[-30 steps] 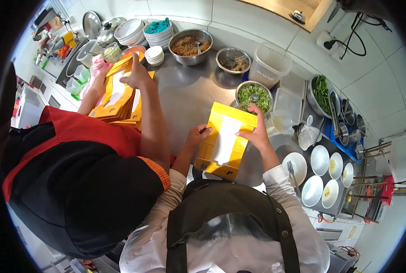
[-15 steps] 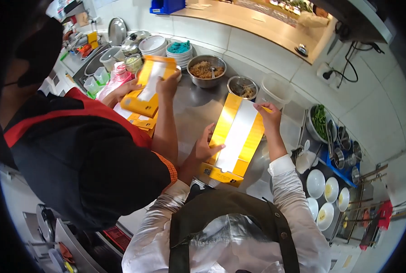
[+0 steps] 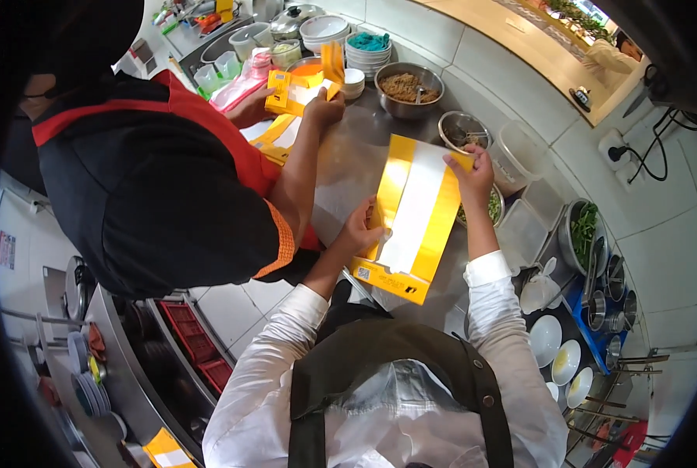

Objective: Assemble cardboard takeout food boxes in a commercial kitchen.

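Note:
Between my hands is a flat yellow carton (image 3: 415, 214) with a wide white band down its middle, held tilted over the steel counter. My left hand (image 3: 360, 226) grips its left edge low down, thumb on the face and fingers partly hidden behind. My right hand (image 3: 473, 175) pinches the upper right edge. A folded yellow flap with small print runs along the carton's bottom. At my left, a co-worker in a black shirt and red apron holds a partly folded yellow carton (image 3: 302, 92), above more flat cartons (image 3: 280, 139).
Beyond my carton stand a steel bowl of brown crumbly food (image 3: 408, 86), a smaller steel bowl (image 3: 464, 129) and clear plastic tubs (image 3: 522, 156). White bowls (image 3: 546, 340) and a bowl of greens (image 3: 583, 230) are at right. The co-worker's arm is close to my left.
The view has turned, so the counter things sit further right. The co-worker's carton has gone from flat to partly folded, with a flap standing up. My hands keep their hold on my carton.

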`<state>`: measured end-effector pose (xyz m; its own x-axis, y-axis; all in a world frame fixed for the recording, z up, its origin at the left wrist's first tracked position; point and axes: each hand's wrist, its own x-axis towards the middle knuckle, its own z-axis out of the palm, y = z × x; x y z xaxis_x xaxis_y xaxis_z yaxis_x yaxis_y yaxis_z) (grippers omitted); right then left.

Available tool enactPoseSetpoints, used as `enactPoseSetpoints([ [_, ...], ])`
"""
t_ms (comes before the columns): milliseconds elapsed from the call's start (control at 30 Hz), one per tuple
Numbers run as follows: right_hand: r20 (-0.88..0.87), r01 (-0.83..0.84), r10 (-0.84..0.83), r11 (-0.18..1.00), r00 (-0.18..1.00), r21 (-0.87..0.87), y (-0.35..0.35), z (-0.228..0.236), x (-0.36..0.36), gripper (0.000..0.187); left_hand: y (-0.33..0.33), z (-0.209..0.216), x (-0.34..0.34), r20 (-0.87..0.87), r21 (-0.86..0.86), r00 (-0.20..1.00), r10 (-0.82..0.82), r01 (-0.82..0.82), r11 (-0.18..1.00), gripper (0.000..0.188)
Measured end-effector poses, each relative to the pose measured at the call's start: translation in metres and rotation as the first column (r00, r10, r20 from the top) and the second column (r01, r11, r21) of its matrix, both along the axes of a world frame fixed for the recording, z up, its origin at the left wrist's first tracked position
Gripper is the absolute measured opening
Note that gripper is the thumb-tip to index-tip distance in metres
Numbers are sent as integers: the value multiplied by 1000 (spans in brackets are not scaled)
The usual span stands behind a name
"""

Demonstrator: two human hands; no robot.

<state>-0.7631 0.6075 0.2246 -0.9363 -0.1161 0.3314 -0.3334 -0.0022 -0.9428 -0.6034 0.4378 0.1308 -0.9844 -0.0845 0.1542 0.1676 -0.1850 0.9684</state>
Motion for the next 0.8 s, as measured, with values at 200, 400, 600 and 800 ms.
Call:
enactPoseSetpoints([
  [200, -647, 360, 42, 803, 761, 475, 10, 4, 66, 51, 2, -1, 11, 97, 176, 972, 214, -228, 958, 57],
  [400, -49, -111, 138, 924, 989, 365, 13, -33, 90, 44, 11, 4, -8, 120, 43, 953, 279, -285, 957, 54],
  [600, -254, 176, -55, 857, 966, 485, 1, -28, 98, 42, 26, 27, -14, 28, -90, 937, 347, -344, 935, 52],
  [800, -172, 146, -49, 777, 984, 613, -1, -26, 92, 37, 10, 21, -17, 127, -85, 967, 219, -210, 974, 45],
])
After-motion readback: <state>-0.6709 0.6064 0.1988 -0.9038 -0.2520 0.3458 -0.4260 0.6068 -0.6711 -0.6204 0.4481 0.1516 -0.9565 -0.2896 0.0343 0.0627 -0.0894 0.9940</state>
